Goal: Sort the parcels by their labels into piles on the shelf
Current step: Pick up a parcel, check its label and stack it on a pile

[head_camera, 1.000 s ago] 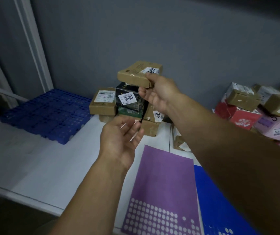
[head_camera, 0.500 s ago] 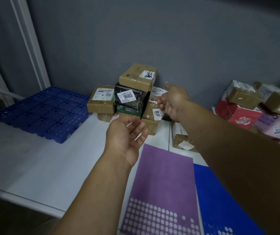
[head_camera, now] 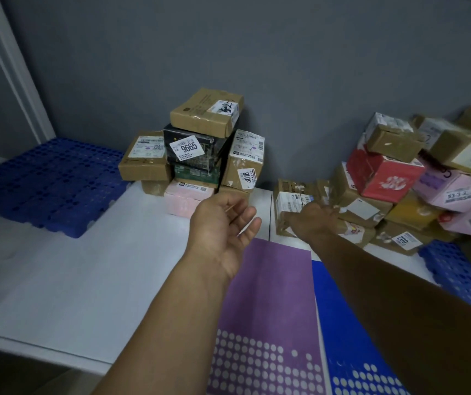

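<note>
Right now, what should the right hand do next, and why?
Probably close the right hand round the brown box under it and lift it toward the open, empty left hand; its white label faces up, and it lies apart from the stack.

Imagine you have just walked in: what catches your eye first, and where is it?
The tall stack of parcels stands mid-way along the white shelf against the grey wall; its black box bears a big label reading 9665. To its right lies a jumbled heap with a bright red box, and the right hand touches a taped brown parcel at that heap's near edge. A purple sheet lies in front.
</note>
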